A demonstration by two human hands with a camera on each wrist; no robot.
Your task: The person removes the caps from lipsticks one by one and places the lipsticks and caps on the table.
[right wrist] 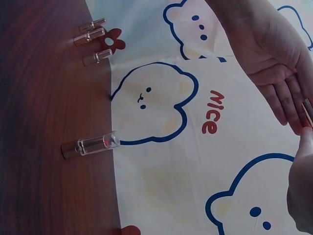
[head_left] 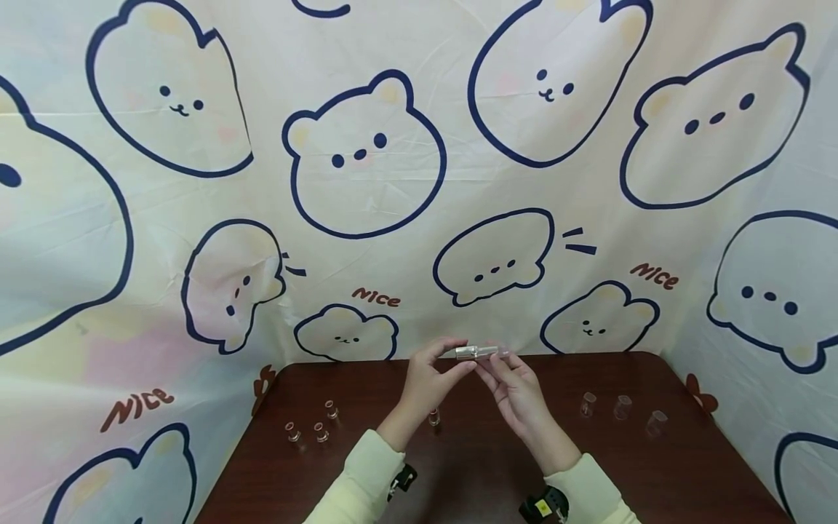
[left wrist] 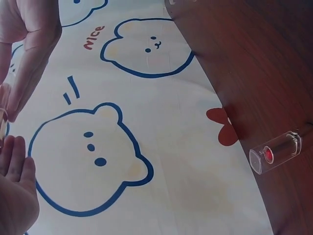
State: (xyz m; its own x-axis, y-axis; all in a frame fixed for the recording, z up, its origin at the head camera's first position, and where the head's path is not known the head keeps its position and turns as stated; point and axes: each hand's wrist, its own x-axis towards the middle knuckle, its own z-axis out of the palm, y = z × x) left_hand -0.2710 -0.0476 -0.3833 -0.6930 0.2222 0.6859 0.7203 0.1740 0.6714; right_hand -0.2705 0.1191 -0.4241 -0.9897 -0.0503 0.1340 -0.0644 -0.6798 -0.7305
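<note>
Both hands hold a shiny lipstick tube (head_left: pixel 473 353) sideways above the table's back edge. My left hand (head_left: pixel 425 378) grips its silver end between thumb and fingers. At the other end, my right hand (head_left: pixel 517 397) pinches the pale, see-through part, which the fingertips partly cover. Below, a capped lipstick (head_left: pixel 434 417) stands on the table, half hidden by the left wrist; its red tip shows through the clear cap in the left wrist view. In the right wrist view, the held lipstick tube (right wrist: pixel 308 111) shows only at the right edge.
Three small tubes (head_left: pixel 321 432) without clear caps stand on the left of the brown table (head_left: pixel 484 466). Three clear caps (head_left: pixel 623 407) stand in a row on the right. A cloth (head_left: pixel 366 196) printed with cartoon bears hangs behind the table and at both sides.
</note>
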